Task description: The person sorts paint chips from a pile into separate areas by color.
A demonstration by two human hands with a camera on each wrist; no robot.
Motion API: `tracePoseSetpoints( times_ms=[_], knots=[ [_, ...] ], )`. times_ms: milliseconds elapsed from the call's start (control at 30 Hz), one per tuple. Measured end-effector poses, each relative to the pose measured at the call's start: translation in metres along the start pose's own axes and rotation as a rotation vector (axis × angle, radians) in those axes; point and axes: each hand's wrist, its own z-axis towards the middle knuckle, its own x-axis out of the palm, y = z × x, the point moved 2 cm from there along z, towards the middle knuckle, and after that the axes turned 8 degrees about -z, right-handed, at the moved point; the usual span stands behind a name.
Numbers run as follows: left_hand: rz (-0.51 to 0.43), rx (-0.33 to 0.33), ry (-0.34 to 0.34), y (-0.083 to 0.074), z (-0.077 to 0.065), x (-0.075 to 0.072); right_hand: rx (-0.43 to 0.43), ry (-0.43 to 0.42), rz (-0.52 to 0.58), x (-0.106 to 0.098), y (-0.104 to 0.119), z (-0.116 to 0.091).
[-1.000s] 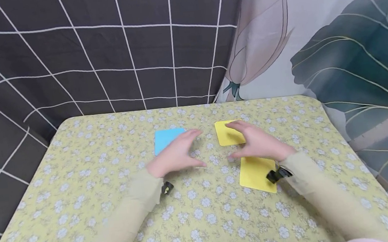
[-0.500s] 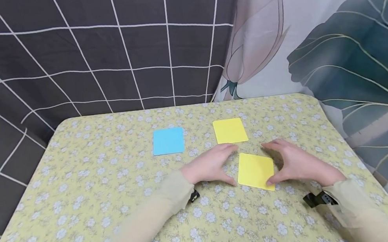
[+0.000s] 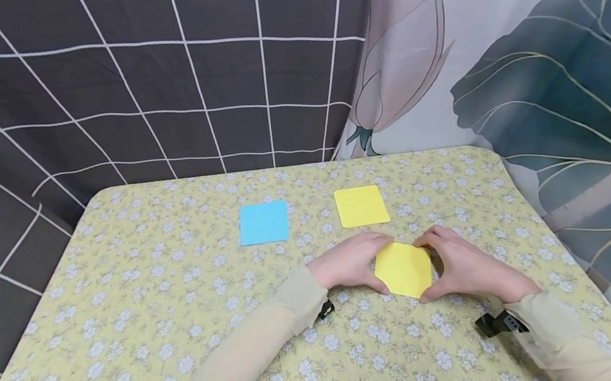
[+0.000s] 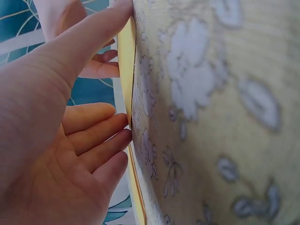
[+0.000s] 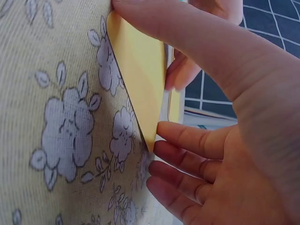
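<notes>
Flat on the table lies a yellow square card (image 3: 403, 270) with rounded corners, held between both hands. The left hand (image 3: 352, 263) grips its left side, fingers at the far corner and thumb at the near one. On the opposite side, the right hand (image 3: 466, 263) holds the card the same way, thumb at the near right corner. Seen from the left wrist, the thin yellow card (image 4: 125, 61) lies edge-on close to the cloth. The right wrist view shows the right thumb (image 5: 154, 18) over one corner of the card and the fingertips along another.
Behind the held card lies a second yellow square card (image 3: 362, 205). A blue square card (image 3: 263, 223) sits to its left. A floral yellow cloth (image 3: 128, 308) covers the table, with a dark gridded curtain (image 3: 159, 75) behind and a leaf-patterned curtain (image 3: 553, 96) on the right.
Both hands have moved right and toward the near yellow card. From standing apart beside it, they have closed in and now hold its left and right sides.
</notes>
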Motion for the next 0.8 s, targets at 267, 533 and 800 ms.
tracePoseSetpoints(
  times_ms=[267, 533, 800],
  knots=[
    [0.027, 0.003, 0.006, -0.004, -0.001, -0.001, 0.004, 0.014, -0.003, 0.002, 0.005, -0.003],
    [0.040, 0.004, 0.013, -0.003, -0.002, 0.000, 0.009, 0.032, -0.112, -0.002, 0.014, -0.005],
    [0.035, 0.004, 0.015, -0.002, -0.002, -0.001, -0.012, 0.013, -0.222, -0.006, 0.022, -0.005]
  ],
)
